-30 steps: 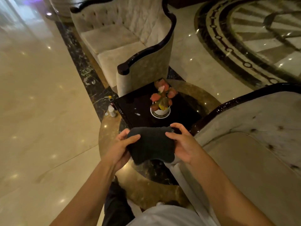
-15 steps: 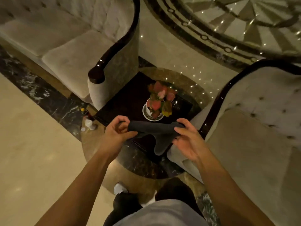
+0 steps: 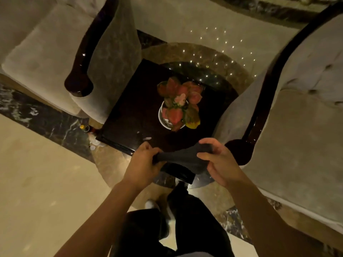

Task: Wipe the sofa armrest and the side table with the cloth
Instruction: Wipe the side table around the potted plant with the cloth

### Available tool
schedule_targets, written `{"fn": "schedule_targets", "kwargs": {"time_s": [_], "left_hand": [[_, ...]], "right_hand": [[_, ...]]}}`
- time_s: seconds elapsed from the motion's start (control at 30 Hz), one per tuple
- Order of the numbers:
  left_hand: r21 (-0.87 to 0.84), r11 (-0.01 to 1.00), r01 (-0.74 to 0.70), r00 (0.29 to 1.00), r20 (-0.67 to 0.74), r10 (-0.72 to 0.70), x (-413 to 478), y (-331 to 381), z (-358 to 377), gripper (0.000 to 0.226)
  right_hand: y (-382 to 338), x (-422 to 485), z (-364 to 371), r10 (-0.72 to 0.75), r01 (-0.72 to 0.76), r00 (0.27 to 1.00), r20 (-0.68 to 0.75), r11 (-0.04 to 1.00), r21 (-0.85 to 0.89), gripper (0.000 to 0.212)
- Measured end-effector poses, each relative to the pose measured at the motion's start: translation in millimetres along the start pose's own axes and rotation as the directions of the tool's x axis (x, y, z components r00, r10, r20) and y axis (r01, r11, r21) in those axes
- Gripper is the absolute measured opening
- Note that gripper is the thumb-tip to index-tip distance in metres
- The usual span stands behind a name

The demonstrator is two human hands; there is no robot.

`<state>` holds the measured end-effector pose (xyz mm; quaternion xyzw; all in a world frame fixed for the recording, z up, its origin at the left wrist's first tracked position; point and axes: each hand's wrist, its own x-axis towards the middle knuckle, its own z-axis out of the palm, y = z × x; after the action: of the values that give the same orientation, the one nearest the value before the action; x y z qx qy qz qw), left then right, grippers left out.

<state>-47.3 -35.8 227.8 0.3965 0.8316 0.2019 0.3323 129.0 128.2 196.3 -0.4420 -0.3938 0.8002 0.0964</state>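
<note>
A dark grey cloth (image 3: 182,160) hangs stretched between my two hands over the near edge of the side table. My left hand (image 3: 143,164) pinches its left end and my right hand (image 3: 219,162) grips its right end. The square side table (image 3: 130,117) is glossy and dark, with small pale smudges near its front edge. The right sofa's dark wooden armrest (image 3: 259,108) curves down beside my right hand and ends in a rounded knob (image 3: 236,148). The left sofa's dark armrest (image 3: 87,60) lies further off, upper left.
A white pot of pink-leaved plant (image 3: 178,106) stands in the table's middle. Small bottles (image 3: 91,131) sit on the floor by the table's left corner. Beige sofas flank the table on both sides. My legs and a white shoe (image 3: 151,204) are below.
The view has tipped down and closer over the table. The cloth, first held spread flat, is now bunched and pulled into a narrow band between my hands.
</note>
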Motion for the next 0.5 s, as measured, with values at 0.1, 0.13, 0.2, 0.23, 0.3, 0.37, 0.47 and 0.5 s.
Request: {"fn": "schedule_targets", "kwargs": {"time_s": [0.1,0.13,0.2,0.23,0.3,0.37,0.47,0.5], "left_hand": [[0.005,0.997,0.079,0.964,0.256,-0.077,47.5,-29.0,26.0,0.020],[-0.026,0.991,0.129,0.935,0.336,-0.113,65.8,-40.6,37.0,0.023],[-0.086,0.968,0.236,0.898,0.401,-0.183,104.6,-66.5,65.9,0.030],[-0.074,0.962,0.262,0.900,0.379,-0.216,124.8,-79.5,83.8,0.036],[0.053,0.972,0.229,0.944,0.233,-0.235,162.6,-112.0,125.8,0.051],[0.016,0.974,0.227,0.974,-0.001,-0.227,187.8,-139.7,149.1,0.047],[-0.129,0.987,0.093,0.970,-0.213,-0.119,211.5,-185.9,166.6,0.022],[-0.148,0.988,0.051,0.960,-0.266,-0.089,218.8,-197.7,165.8,0.018]], "right_hand": [[23.2,41.3,-23.5,0.085,-0.091,0.995,-0.058,0.990,-0.108,0.040],[36.6,59.3,-32.2,0.111,-0.121,0.991,-0.077,0.983,-0.139,0.038],[67.1,99.6,-45.2,0.138,-0.175,0.964,-0.227,0.973,-0.149,0.037],[81.5,119.9,-50.1,0.125,-0.194,0.933,-0.339,0.964,-0.181,0.040],[114.0,160.3,-58.2,-0.010,-0.216,0.869,-0.495,0.892,-0.398,0.055],[138.2,181.4,-60.5,-0.237,-0.198,0.823,-0.516,0.731,-0.653,0.067],[192.9,194.9,-53.8,-0.523,-0.043,0.763,-0.380,0.545,-0.837,0.058],[209.6,198.1,-47.9,-0.555,-0.011,0.766,-0.323,0.492,-0.871,0.058]]}}
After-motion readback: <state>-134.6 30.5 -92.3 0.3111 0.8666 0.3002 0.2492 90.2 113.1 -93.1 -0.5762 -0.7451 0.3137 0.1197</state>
